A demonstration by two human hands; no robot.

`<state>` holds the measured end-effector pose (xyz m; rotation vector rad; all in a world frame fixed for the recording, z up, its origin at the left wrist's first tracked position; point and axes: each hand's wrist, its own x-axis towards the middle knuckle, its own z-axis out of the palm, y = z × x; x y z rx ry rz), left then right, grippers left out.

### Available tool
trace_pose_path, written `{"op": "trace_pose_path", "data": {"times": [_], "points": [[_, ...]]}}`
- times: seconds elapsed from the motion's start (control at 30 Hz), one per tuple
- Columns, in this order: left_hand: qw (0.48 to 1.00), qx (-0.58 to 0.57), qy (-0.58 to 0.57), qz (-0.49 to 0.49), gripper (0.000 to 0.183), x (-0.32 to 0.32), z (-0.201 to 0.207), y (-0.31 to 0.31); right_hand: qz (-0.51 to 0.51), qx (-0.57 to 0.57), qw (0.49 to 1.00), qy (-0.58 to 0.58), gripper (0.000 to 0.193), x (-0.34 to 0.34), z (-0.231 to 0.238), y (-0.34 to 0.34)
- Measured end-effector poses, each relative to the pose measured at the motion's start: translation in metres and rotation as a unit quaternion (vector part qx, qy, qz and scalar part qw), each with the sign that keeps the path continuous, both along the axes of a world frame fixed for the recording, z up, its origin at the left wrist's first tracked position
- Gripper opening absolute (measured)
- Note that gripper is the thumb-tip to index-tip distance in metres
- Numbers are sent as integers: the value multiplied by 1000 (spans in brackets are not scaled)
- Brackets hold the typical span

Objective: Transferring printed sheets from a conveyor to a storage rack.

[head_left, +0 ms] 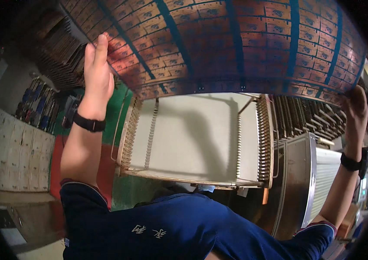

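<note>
The large copper-coloured panel [210, 54] with blue-green bands spans the space between the two hands, above the slotted rack [263, 138]. The left hand [99, 78] has its fingers [101, 48] straight, unclenched, beside the panel's left edge; whether they press on it is unclear. The right hand [355, 103] is at the lower right corner, its fingers too hidden to judge their grip. The panel looks thin, fairly stiff, smooth and easily scratched, probably best held by opposite edges.
</note>
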<state>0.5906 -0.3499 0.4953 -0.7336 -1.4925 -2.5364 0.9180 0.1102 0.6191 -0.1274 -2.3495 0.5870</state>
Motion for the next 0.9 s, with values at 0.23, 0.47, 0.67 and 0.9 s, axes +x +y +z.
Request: {"op": "trace_pose_path", "data": {"times": [0.23,0.47,0.67,0.9], "points": [[998,-42,-34,-20,20,-20,-15,-6,-20,-70,996,59,37,-77,-98,20],[996,27,59,-55,24,-67,-56,29,-10,-150,988,26,33,-107,-165,54],[999,13,51,-12,27,-77,-85,41,-20,-163,986,1,27,-112,-213,84],[974,-162,-15,154,28,-81,-124,42,-67,-201,977,-10,32,-132,-247,70]]}}
